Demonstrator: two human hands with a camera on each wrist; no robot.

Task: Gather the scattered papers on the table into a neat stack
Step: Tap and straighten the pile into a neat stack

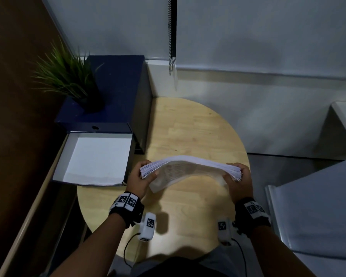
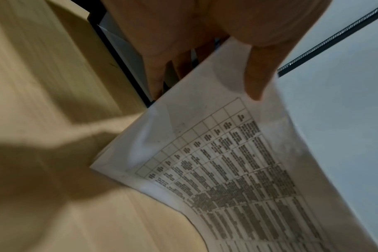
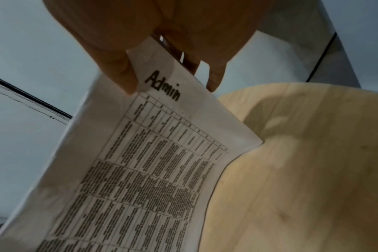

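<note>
Gripping paper stack [image 1: 190, 166] with both hands; open drawer [image 1: 92, 156] white-lined.

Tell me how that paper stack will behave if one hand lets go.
Probably floppy: the paper stack already arches between the left hand and right hand. Sheets may slide apart, since the edges look fanned at both ends. It looks thick, so the freed end would likely droop.

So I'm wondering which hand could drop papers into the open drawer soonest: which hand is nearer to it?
Left. The left hand grips the paper stack's end just beside the open drawer; the right hand grips the opposite end, across the table from it.
</note>
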